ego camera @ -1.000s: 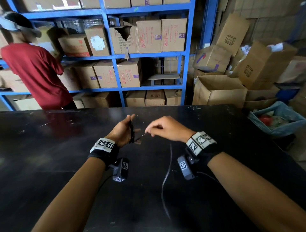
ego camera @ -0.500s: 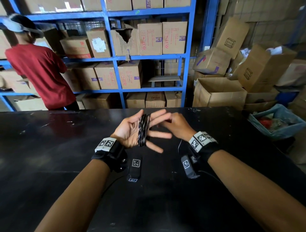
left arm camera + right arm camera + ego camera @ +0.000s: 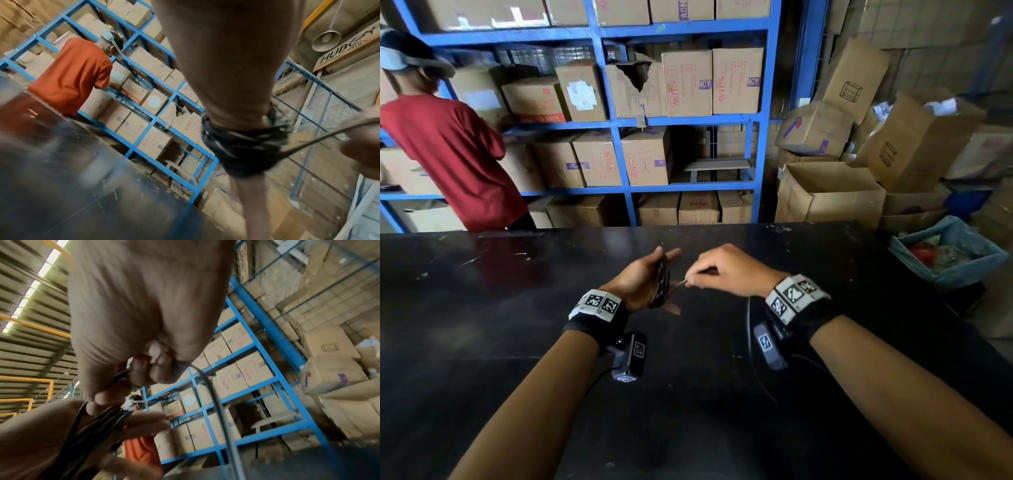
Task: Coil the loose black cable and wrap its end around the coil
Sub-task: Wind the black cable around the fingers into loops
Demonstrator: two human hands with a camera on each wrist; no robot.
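The black cable's coil (image 3: 662, 284) is wound in several turns around my left hand (image 3: 643, 277), whose fingers are stretched out straight above the black table (image 3: 517, 325). In the left wrist view the coil (image 3: 242, 142) wraps the hand as a thick band. My right hand (image 3: 690, 281) is just right of it and pinches a taut strand (image 3: 678, 286) leading out of the coil. The right wrist view shows the curled fingers (image 3: 141, 369) on the cable and the coil (image 3: 102, 426) on my left hand (image 3: 51, 434). The loose cable (image 3: 749, 329) hangs below my right wrist.
A person in a red shirt (image 3: 448, 154) stands beyond the table's far left edge at blue shelving (image 3: 616, 120) full of cardboard boxes. Open cartons (image 3: 825, 192) are piled at the right. A bin with a blue liner (image 3: 948, 253) stands beside the table's right edge.
My left hand turned from palm-up with spread fingers to edge-on. My right hand came from behind the left fingers out to the right, drawing the strand taut.
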